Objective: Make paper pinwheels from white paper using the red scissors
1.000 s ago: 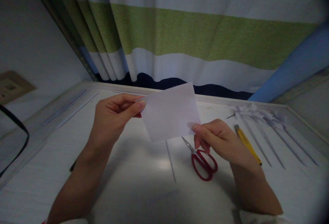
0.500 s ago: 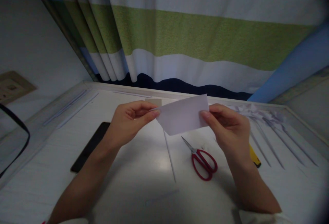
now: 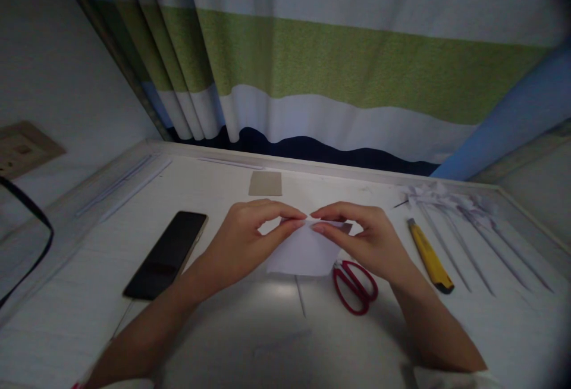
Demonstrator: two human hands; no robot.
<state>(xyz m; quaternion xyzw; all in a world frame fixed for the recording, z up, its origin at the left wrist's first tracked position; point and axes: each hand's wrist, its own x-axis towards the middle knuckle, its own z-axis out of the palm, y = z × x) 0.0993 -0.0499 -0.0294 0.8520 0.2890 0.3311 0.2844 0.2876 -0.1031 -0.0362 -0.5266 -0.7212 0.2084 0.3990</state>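
Note:
A small piece of white paper point(image 3: 303, 252) hangs over the middle of the table, pinched along its upper edge by both hands. My left hand point(image 3: 256, 231) grips that edge between thumb and fingers, near its centre. Close beside it, my right hand point(image 3: 359, 231) pinches the same edge, the fingertips of both hands almost meeting. Scissors with red handles point(image 3: 355, 288) lie just below the right hand, their blades partly hidden by the paper. A thin white stick point(image 3: 300, 297) shows beneath the paper's lower edge.
A black phone point(image 3: 166, 256) lies left of my left forearm, and a yellow utility knife point(image 3: 429, 255) lies to the right. Several paper flowers on stems point(image 3: 455, 201) rest at the far right. A grey-beige square card point(image 3: 265, 184) sits near the back ledge, below the curtain point(image 3: 312, 56).
Both hands have come together from the paper's two ends to its upper edge. The paper has moved lower and now hangs down. The card and knife are more fully visible.

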